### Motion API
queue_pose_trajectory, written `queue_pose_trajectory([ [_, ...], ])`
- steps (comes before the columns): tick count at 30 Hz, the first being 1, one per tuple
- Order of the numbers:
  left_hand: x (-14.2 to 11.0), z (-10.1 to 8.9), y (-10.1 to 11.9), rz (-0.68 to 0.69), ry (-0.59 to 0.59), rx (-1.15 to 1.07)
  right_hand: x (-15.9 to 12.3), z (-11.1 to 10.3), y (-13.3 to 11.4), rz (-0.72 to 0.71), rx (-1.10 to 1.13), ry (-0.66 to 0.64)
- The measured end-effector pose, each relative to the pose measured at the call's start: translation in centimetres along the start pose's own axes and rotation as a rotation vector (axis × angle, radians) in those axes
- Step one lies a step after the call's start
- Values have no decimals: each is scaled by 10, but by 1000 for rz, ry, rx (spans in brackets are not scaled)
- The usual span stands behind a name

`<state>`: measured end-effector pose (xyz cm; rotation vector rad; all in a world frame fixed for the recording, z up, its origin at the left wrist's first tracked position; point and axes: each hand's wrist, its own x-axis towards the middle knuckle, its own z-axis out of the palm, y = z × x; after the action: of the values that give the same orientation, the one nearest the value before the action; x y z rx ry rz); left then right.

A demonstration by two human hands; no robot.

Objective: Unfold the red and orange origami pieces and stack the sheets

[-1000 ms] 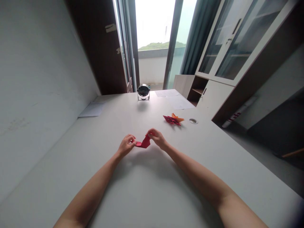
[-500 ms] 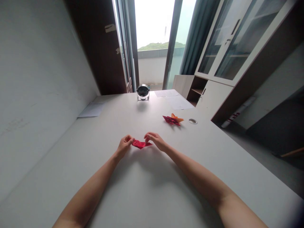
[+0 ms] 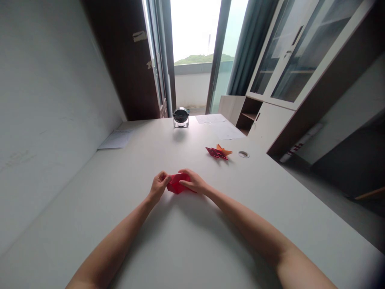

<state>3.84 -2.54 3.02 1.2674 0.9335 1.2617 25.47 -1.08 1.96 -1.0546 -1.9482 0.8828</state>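
Note:
A folded piece of red paper (image 3: 177, 188) is between my two hands, low over the white table. The thumb and curled fingers of my left hand (image 3: 160, 184) pinch its left end. My right hand (image 3: 194, 182) grips the right part, thumb on the near face and fingers over the far edge, so some of the paper is hidden. Farther off to the right, a dark red folded paper piece (image 3: 217, 153) lies against an orange folded paper piece (image 3: 224, 150) on the tabletop.
A round black device on a metal stand (image 3: 181, 116) is at the table's far edge. Paper sheets lie at the far left (image 3: 116, 139) and far right (image 3: 228, 130). A round cable hole (image 3: 244, 154) is right of the folded pieces. A wall (image 3: 54, 120) borders the left side.
My right hand has closed over the right part of the red paper. The paper now looks taller and more opened out. My left hand keeps its pinch at the left end.

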Motion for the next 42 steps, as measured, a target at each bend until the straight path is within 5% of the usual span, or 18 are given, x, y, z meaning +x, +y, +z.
queue_pose_trajectory([
  [8,4,-5,-9,-3,34,-57,2,-3,4,123,85,76],
  [22,6,-6,-12,-196,-5,-331,3,-4,5,129,170,230],
  [26,2,-2,-8,-169,-116,-385,4,-6,4,154,227,228],
  [32,-6,5,-1,-146,-267,-328,6,-4,11,187,287,235],
  [42,-7,6,6,-278,-253,-222,5,-5,9,211,250,218],
])
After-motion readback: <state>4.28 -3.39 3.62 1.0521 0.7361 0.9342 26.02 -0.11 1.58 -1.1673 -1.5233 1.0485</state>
